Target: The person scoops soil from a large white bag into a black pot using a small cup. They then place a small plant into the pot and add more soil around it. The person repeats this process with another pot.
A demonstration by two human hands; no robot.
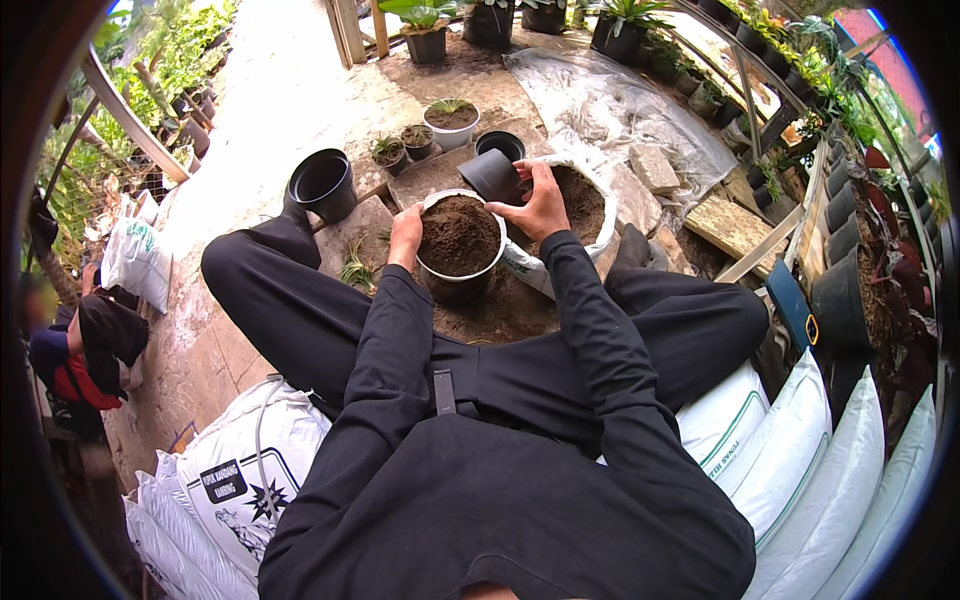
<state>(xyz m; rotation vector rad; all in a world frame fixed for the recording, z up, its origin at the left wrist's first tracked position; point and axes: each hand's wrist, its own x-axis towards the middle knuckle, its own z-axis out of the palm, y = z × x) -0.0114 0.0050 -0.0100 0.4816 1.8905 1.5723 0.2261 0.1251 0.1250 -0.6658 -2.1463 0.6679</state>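
A round plastic pot with a white rim, heaped with dark soil [459, 234], stands on the ground between my legs. My left hand [406, 234] grips its rim on the left side. Over the pot's right edge my right hand [541, 201] is spread, the thumb at the rim and the fingers raised. Just beyond those fingers a black plastic pot [489, 177] lies tilted at the edge of an open white sack of soil [604, 225]. Another black pot [501, 142] is behind it. A small grassy plant [360, 264] lies left of the filled pot.
A large empty black pot [324, 184] sits by my left foot. Small potted plants [388, 152] and a white pot with a plant [452, 124] stand ahead. Full white sacks [247, 465] flank me. Plastic sheeting [600, 105] and stone blocks [654, 168] lie right. A person [79, 345] sits far left.
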